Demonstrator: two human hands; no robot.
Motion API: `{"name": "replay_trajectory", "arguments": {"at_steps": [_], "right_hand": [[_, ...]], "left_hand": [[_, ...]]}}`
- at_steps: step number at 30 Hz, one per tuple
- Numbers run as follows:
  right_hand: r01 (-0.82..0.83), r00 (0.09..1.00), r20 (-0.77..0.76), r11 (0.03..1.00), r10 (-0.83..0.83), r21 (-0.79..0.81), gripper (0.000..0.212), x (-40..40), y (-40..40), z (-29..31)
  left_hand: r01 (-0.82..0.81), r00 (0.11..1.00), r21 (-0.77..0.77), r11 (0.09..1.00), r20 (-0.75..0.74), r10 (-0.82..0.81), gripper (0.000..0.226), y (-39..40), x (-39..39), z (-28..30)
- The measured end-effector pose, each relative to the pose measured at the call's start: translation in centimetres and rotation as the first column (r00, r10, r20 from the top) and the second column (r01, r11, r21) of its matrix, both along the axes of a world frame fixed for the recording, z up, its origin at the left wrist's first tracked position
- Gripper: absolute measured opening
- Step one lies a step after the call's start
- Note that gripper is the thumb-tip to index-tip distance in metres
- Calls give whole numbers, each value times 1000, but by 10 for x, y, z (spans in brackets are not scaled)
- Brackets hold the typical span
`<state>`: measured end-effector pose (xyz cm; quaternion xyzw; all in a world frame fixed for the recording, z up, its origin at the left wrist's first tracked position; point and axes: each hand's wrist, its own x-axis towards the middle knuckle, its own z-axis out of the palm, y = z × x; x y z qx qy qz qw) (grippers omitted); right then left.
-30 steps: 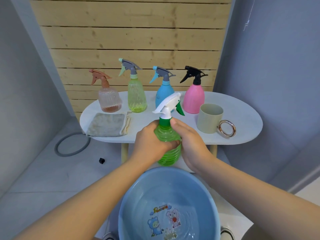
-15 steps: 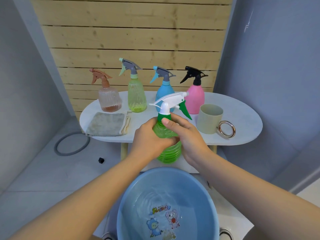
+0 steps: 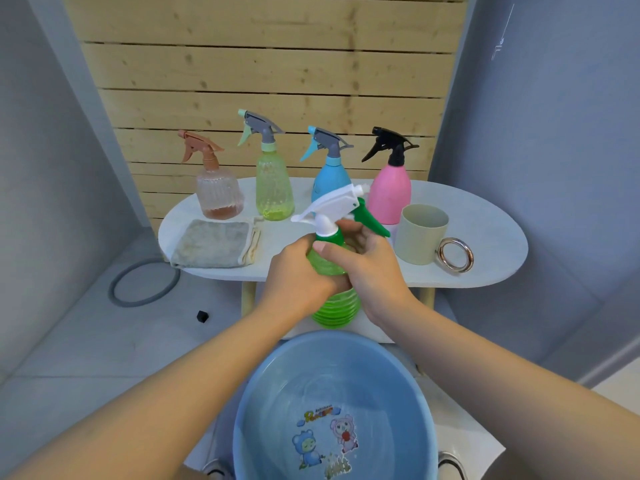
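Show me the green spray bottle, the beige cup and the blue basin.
green spray bottle (image 3: 334,306), head view, ribbed lower body
beige cup (image 3: 417,242), head view, outer wall
blue basin (image 3: 268,393), head view, inner left wall

- Table: pale grey oval top on light wooden legs, set against a slatted wood wall.
- Clear ribbed spray bottle: brown trigger, a little brownish liquid; back row, far left.
- Yellow-green spray bottle: grey trigger; just beside it.
- Blue spray bottle: grey trigger; next along, partly hidden.
- Pink spray bottle: black trigger; end of row.
- Beige cup: upright, metal ring handle; in front of the pink bottle.
- Grey cloth: folded flat, front left edge.
- Floor: pale tiles, bearing a grey hose loop and a small black object.
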<state>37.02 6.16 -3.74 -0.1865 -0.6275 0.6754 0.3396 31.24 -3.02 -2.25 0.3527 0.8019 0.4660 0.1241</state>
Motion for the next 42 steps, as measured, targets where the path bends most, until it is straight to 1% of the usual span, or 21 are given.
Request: {"name": "replay_trajectory", "arguments": {"at_steps": [3,5,6,9,10,13,15,16,19,23,24,27,28,30,32,35,37,39,40,41,42], "right_hand": [[63,998,5,998,-63,15,50,-2,-5,-4],[69,997,17,995,-70,70,55,0,-6,-5],[57,997,39,993,-61,102,53,2,-5,-5],[-62,996,71,986,51,155,27,8,-2,-2],[-95,993,80,980,82,177,22,10,0,-2],[-80,995,83,956,58,282,20,10,3,0],[-58,998,48,944,44,325,17,9,4,-1],[-51,999,31,947,43,318,18,9,5,-2],[-37,999,7,954,37,298,32,11,7,-3],[-94,995,67,942,76,323,42,11,9,-1],[-104,993,78,942,83,319,41,11,9,0],[-77,996,76,923,52,378,22,12,11,2],[-58,997,67,926,36,373,19,12,11,2],[-12,999,53,940,-7,341,27,11,9,1],[0,998,66,943,-24,334,34,10,8,0],[-85,993,101,947,56,309,40,10,9,4],[-135,990,92,939,111,317,34,11,11,7],[-103,993,85,927,78,360,22,11,11,8],[-76,996,77,929,51,362,21,11,12,8],[-52,997,74,931,26,362,27,10,12,8],[-43,996,88,933,12,357,33,10,12,8]], "left_hand": [[7,1000,-12,1000,-8,-7,34,1,1,-1],[9,1000,-6,1000,-10,-9,31,2,1,-1],[9,1000,3,1000,-3,-9,33,2,0,-1],[-7,1000,16,1000,10,6,39,2,-2,-1],[-12,1000,26,1000,12,12,38,1,-4,-2],[-26,999,58,998,47,24,39,1,-8,-3],[-19,1000,36,999,25,18,48,1,-8,-3],[-7,1000,11,1000,-4,7,52,2,-8,-3],[34,998,-28,999,-59,-35,52,2,-6,-2],[51,998,-18,999,-48,-52,56,3,-6,-2],[50,998,-12,999,-43,-50,58,2,-5,-2],[33,999,5,999,-31,-33,55,2,-5,-1],[30,999,-1,1000,-34,-30,55,2,-4,0],[39,998,-24,999,-47,-40,59,3,-2,0],[51,998,-30,998,-36,-52,60,4,1,0],[57,998,16,998,20,-57,56,5,3,-1],[41,998,37,998,42,-42,53,4,1,-1],[27,998,52,998,49,-30,46,4,-1,0],[32,998,52,998,44,-34,43,4,-1,1],[38,999,49,998,37,-40,42,4,0,1],[43,999,43,998,30,-44,46,4,1,1]]}}
